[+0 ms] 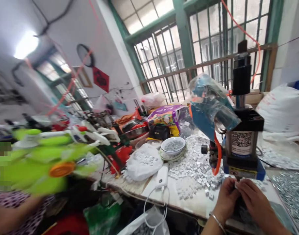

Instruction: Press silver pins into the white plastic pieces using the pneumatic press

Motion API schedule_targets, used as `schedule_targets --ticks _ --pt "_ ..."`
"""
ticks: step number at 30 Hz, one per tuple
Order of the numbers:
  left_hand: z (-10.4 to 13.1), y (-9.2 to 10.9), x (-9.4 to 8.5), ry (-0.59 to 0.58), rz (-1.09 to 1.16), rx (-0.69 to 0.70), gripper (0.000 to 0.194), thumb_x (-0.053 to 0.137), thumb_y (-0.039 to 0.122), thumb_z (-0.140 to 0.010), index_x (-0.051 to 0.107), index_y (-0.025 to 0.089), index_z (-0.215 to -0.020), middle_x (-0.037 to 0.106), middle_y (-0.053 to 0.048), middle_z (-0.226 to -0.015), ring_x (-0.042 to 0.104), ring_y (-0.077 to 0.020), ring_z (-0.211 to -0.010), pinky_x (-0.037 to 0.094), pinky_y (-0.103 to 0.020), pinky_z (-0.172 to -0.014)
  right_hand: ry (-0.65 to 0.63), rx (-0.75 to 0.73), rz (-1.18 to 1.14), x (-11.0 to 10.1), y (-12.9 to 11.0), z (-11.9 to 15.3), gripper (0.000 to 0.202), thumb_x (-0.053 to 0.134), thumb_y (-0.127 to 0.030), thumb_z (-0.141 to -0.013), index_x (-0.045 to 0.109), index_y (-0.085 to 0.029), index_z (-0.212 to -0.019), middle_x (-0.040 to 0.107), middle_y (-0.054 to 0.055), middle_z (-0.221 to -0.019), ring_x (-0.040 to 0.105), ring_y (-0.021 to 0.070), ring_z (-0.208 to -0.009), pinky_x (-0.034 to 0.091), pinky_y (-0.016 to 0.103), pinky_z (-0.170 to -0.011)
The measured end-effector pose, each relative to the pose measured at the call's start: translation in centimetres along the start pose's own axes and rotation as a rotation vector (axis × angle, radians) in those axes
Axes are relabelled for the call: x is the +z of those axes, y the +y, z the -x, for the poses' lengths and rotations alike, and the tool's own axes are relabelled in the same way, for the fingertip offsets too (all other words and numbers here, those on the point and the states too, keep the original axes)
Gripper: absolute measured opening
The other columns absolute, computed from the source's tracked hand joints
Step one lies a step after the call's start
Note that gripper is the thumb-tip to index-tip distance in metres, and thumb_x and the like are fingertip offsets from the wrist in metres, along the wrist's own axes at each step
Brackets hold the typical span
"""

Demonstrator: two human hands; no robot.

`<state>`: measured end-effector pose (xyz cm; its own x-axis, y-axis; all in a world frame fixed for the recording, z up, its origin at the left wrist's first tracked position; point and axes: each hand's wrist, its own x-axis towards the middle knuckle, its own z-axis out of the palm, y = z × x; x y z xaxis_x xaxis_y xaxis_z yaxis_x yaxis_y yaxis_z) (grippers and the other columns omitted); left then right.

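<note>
Below the black press machine (242, 143), at the lower right, my left hand (226, 197) and my right hand (254, 199) meet with fingers pinched together. A tiny pale piece shows between the fingertips; what each hand grips is too small to make out. A bracelet (217, 222) circles my left wrist. Just left of the press lies a wide pile of small metal pieces (198, 163). To the right, long thin metal parts (291, 186) are heaped in a tray.
A bowl of small parts (173, 146), a white plastic bag (144, 161) and a white power bank (162, 176) with a looped cable sit on the table. A blurred green fan (39, 160) stands at the left, beside a person's arm (14, 212). An orange hose (217, 156) hangs by the press.
</note>
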<state>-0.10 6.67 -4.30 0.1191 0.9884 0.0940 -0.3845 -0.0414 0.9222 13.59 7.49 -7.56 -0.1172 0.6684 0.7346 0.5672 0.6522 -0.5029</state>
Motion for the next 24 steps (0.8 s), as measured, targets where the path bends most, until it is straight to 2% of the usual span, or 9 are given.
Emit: schedule_targets --ticks 3,7,10,14,18,21,24 --pt "0.1 -0.5 0.0 0.014 0.008 -0.006 0.043 0.090 0.043 -0.064 0.062 0.019 -0.086 0.059 0.002 -0.080 0.053 -0.0150 -0.079 0.039 -0.030 -0.082 -0.025 -0.066 0.063 0.4 1.9 0.8 0.030 0.048 -0.041 -0.099 0.074 -0.025 -0.104 0.072 0.012 -0.106 0.070 0.0299 -0.098 0.061 0.047 -0.083" --pt "0.2 -1.2 0.1 0.006 0.065 -0.003 0.046 0.092 0.043 -0.061 0.063 0.019 -0.087 0.061 0.002 -0.083 0.054 -0.0143 -0.080 0.038 -0.030 -0.083 -0.053 -0.173 0.115 0.6 4.0 1.1 0.029 0.049 -0.040 -0.098 0.075 -0.027 -0.106 0.072 0.010 -0.105 0.070 0.0286 -0.096 0.060 0.044 -0.081" --pt "0.2 -1.4 0.1 0.020 0.074 -0.020 0.046 0.094 0.040 -0.057 0.065 0.018 -0.085 0.061 0.002 -0.079 0.054 -0.0141 -0.078 0.039 -0.030 -0.083 -0.039 -0.227 0.152 0.7 4.8 1.3 0.028 0.051 -0.039 -0.096 0.075 -0.028 -0.106 0.072 0.010 -0.103 0.069 0.0296 -0.095 0.059 0.046 -0.081" --pt "0.1 -1.5 0.1 0.014 0.133 -0.032 0.049 0.097 0.037 -0.051 0.069 0.019 -0.087 0.063 0.001 -0.079 0.057 -0.0153 -0.079 0.040 -0.032 -0.086 0.011 -0.225 0.160 0.8 5.2 1.6 0.027 0.055 -0.039 -0.093 0.075 -0.026 -0.104 0.071 0.012 -0.104 0.069 0.0315 -0.093 0.057 0.048 -0.078" --pt "-0.1 -1.3 0.1 -0.045 0.131 -0.010 0.052 0.096 0.042 -0.053 0.071 0.019 -0.093 0.067 -0.002 -0.086 0.061 -0.0188 -0.085 0.042 -0.035 -0.089 0.007 -0.200 0.172 0.0 4.0 1.2 0.027 0.053 -0.035 -0.092 0.075 -0.024 -0.104 0.069 0.014 -0.106 0.067 0.0321 -0.095 0.056 0.049 -0.078" --pt "-0.2 -0.6 0.2 -0.066 0.024 0.004 0.044 0.088 0.046 -0.066 0.070 0.018 -0.096 0.069 -0.004 -0.091 0.061 -0.0200 -0.088 0.043 -0.036 -0.090 -0.017 -0.101 0.196 -1.0 1.5 0.4 0.029 0.049 -0.031 -0.093 0.073 -0.024 -0.107 0.067 0.013 -0.111 0.065 0.0308 -0.098 0.055 0.049 -0.081" --pt "-0.5 0.1 0.3 -0.040 -0.098 0.027 0.036 0.081 0.044 -0.073 0.069 0.018 -0.094 0.070 -0.003 -0.091 0.061 -0.0206 -0.088 0.045 -0.036 -0.090 -0.004 -0.009 0.157 -1.8 -1.2 -0.8 0.029 0.046 -0.029 -0.095 0.072 -0.023 -0.107 0.065 0.012 -0.111 0.063 0.0288 -0.102 0.055 0.048 -0.085"
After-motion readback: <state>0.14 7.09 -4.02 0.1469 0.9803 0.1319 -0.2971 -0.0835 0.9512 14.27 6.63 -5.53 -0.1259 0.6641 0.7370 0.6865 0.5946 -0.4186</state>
